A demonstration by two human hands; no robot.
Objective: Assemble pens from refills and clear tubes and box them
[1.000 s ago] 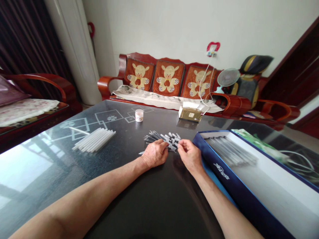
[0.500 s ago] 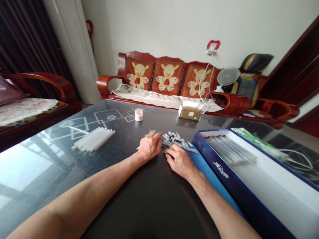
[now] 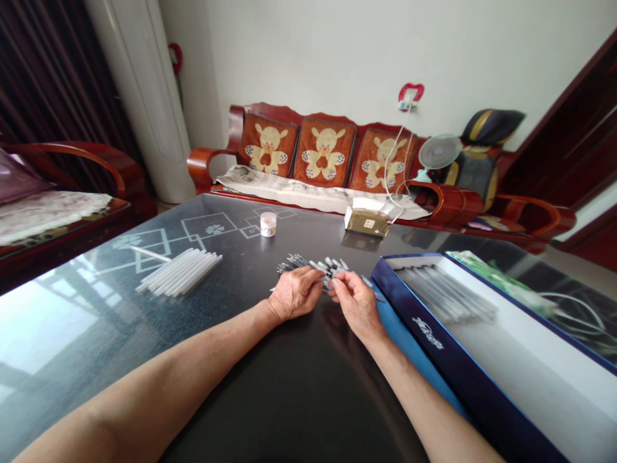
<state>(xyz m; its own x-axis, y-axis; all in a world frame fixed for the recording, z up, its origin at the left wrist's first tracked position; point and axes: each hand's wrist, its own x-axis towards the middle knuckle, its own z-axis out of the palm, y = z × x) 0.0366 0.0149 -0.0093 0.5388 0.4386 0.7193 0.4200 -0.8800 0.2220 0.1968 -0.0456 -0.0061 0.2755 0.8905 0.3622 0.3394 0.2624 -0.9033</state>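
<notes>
My left hand [image 3: 296,292] is closed in a pinch over the table, its fingertips close to those of my right hand [image 3: 357,301], which is pinched too. A thin greyish piece shows between the fingertips, too small to name. Behind my left hand lies a bunch of thin dark rods with fine tips [image 3: 292,261], like pen refills. Short grey and white cap-like pieces [image 3: 332,264] lie in a heap just beyond my fingers, partly hidden by them. To the left, a stack of white translucent tubes [image 3: 182,272] rests on the table, with one tube [image 3: 149,253] apart behind it.
On the right a dark blue box [image 3: 409,321] with a white inside holds a row of clear pens [image 3: 446,292]. Blue sheet [image 3: 400,337] lies along its left side. A small round tub [image 3: 268,224] and a tissue box [image 3: 367,220] stand farther back on the dark table [image 3: 250,399].
My right hand has lifted from beside the heap and turned, its fingertips now pinched near my left hand's. My left hand has shifted slightly right and nearer, uncovering more dark rods.
</notes>
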